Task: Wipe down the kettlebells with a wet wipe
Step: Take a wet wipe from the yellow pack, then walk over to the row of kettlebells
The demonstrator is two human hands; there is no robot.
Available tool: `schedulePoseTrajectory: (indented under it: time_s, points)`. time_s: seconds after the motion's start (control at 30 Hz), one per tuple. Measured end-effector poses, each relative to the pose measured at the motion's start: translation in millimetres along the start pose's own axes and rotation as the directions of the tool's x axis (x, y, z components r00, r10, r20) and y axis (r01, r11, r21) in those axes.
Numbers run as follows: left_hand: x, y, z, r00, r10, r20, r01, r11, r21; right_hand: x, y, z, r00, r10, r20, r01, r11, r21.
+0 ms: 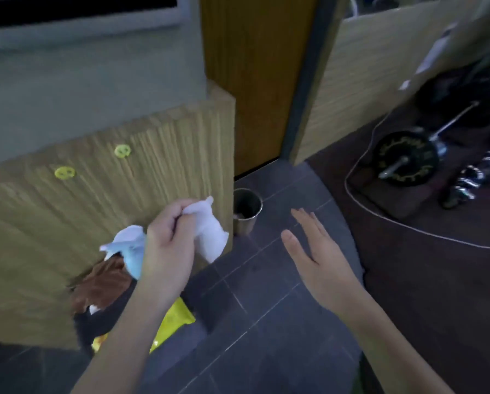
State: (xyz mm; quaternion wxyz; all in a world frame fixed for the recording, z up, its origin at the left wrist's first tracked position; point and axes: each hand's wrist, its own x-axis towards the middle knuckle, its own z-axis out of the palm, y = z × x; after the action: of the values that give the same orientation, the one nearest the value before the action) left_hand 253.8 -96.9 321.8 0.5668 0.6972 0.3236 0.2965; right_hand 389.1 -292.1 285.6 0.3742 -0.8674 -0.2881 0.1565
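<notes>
Left hand (170,245): grips crumpled wet wipe (207,231), soft, limp, bunch to hold | right hand (317,251): fingers straight, empty | kettlebells: none visible.

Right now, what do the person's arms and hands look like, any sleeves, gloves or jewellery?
Both forearms are bare up to the frame edge, with no sleeves visible. The left hand and right hand wear no gloves, and no rings, watch or wristbands show on the visible sides. No markings can be made out.

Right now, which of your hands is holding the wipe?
The left hand. Its fingers are curled round the crumpled white wet wipe, while the right hand is flat and open, holding nothing.
</notes>
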Motion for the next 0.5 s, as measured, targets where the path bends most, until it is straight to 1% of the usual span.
schedulePoseTrajectory:
  time_s: [0.07, 0.13, 0.2, 0.3, 0.37, 0.4, 0.5]
  points:
    - [-12.5, 44.8, 35.5, 0.995, 0.015, 0.099, -0.013, 1.000, -0.021, -24.8, 1.8, -64.9, 0.994, 0.043, -0.104, -0.039, 0.999, 0.037]
    - [-31.8, 93.3, 72.9, 0.970, 0.058, 0.238, -0.049, 0.998, -0.041, -56.5, 5.0, -129.0, 0.971, 0.072, -0.228, -0.059, 0.996, 0.062]
    - [-56.2, 138.0, 110.7, 0.918, 0.104, 0.383, -0.076, 0.993, -0.087, -94.0, 13.7, -188.5, 0.934, 0.086, -0.347, -0.073, 0.996, 0.050]
    - [-99.3, 193.9, 165.1, 0.803, 0.202, 0.561, -0.173, 0.979, -0.105, -158.3, 34.4, -270.6, 0.864, 0.072, -0.499, -0.072, 0.997, 0.019]
    - [-130.8, 222.9, 198.4, 0.738, 0.219, 0.638, -0.191, 0.975, -0.114, -200.9, 54.0, -318.1, 0.816, 0.065, -0.574, -0.090, 0.996, -0.014]
    - [-148.1, 235.8, 213.7, 0.718, 0.216, 0.662, -0.194, 0.975, -0.108, -223.2, 66.4, -339.0, 0.797, 0.070, -0.600, -0.104, 0.994, -0.023]
    - [-193.8, 261.9, 261.9, 0.703, 0.352, 0.618, -0.375, 0.922, -0.098, -288.7, 107.2, -396.3, 0.740, 0.084, -0.667, -0.161, 0.985, -0.055]
